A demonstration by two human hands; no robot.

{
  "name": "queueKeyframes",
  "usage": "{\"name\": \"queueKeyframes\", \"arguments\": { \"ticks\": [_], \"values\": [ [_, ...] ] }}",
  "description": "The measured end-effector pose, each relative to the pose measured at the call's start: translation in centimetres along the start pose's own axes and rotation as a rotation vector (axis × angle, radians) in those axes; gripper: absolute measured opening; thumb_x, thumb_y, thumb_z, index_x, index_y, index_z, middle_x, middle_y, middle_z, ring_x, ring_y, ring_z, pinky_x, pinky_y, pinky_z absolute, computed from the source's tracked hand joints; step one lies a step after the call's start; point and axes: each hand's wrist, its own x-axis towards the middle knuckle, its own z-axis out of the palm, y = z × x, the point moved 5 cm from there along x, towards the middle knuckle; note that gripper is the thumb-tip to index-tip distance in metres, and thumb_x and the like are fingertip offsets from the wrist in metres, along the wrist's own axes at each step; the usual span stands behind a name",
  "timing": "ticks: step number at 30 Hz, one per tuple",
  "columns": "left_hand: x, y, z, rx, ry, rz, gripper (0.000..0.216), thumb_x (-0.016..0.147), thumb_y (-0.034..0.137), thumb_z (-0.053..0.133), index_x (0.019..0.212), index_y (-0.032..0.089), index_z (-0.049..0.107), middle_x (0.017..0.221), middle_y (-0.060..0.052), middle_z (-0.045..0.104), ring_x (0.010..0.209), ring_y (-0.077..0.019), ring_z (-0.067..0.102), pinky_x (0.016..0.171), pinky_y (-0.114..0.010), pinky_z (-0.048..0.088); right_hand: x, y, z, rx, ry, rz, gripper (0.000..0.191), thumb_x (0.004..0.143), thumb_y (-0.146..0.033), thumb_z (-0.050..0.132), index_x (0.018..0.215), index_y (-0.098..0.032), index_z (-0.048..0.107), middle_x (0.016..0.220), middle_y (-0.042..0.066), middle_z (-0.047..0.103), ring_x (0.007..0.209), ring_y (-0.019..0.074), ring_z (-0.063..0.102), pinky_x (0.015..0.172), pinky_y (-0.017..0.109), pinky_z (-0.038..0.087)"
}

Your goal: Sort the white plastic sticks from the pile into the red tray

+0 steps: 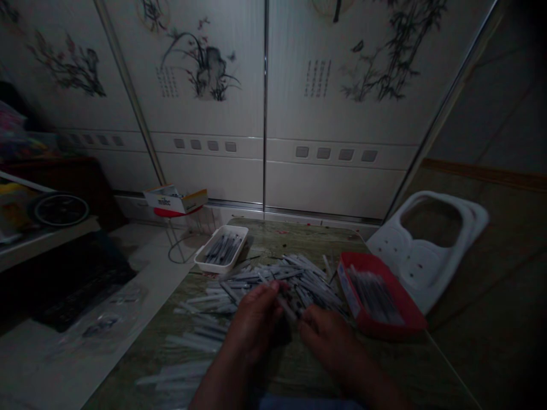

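Note:
My left hand (255,319) is closed round one end of a slim pale pen (287,307), its thumb and fingers pinching it. The other end of that pen meets the fingertips of my right hand (327,335), which are also closed. Dim light and the fingers hide the exact grip. Just beyond both hands lies a loose heap of pale, pen-like sticks (314,279), some with dark parts. More of these sticks (188,341) lie in small groups to the left of my left arm.
A white tray (200,264) with dark thin sticks stands at the table's (299,233) far left. On the right is a red box (410,330) holding pale sticks, beside a white plastic chair (444,273). An open carton (175,200) sits on a red stool (179,213).

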Motion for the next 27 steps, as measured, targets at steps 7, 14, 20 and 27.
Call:
{"name": "queueKeyframes", "arguments": {
  "ticks": [7,14,20,27],
  "values": [
    [0.0,0.4,-0.1,-0.172,0.054,0.020,0.012,0.084,0.020,0.079,0.094,0.015,0.076,0.099,-0.006,0.074,0.073,-0.0089,0.066,0.060,-0.014,0.053,0.0,0.2,0.6,0.343,-0.033,0.119,0.020,0.092,-0.034,0.048,0.082,-0.021,0.059,0.066,-0.003,0.062,0.058,0.0130,0.058,0.052,0.023,0.035],
    [0.1,0.4,-0.2,-0.267,0.057,0.053,0.009,0.087,0.015,0.074,0.095,0.013,0.075,0.103,-0.007,0.073,0.072,-0.0079,0.067,0.061,-0.013,0.055,0.3,0.3,0.3,0.546,-0.016,0.222,0.028,0.089,-0.044,0.051,0.087,-0.019,0.063,0.070,-0.001,0.070,0.054,0.0126,0.061,0.049,0.022,0.040],
    [0.3,0.2,-0.4,-0.280,0.063,0.064,0.010,0.089,0.017,0.073,0.098,0.014,0.075,0.107,-0.007,0.073,0.075,-0.0083,0.067,0.064,-0.015,0.057,0.3,0.4,0.4,0.654,-0.012,0.193,0.033,0.089,-0.050,0.056,0.087,-0.018,0.064,0.071,0.001,0.071,0.055,0.0130,0.062,0.052,0.023,0.044],
    [0.2,0.1,0.1,-0.257,0.055,0.073,0.013,0.089,0.019,0.074,0.100,0.013,0.075,0.110,-0.009,0.073,0.077,-0.0095,0.069,0.065,-0.015,0.058,0.2,0.7,-1.0,0.710,0.203,0.200,0.036,0.086,-0.055,0.061,0.087,-0.020,0.064,0.075,0.003,0.072,0.061,0.0166,0.065,0.055,0.026,0.047]
  ]
}}
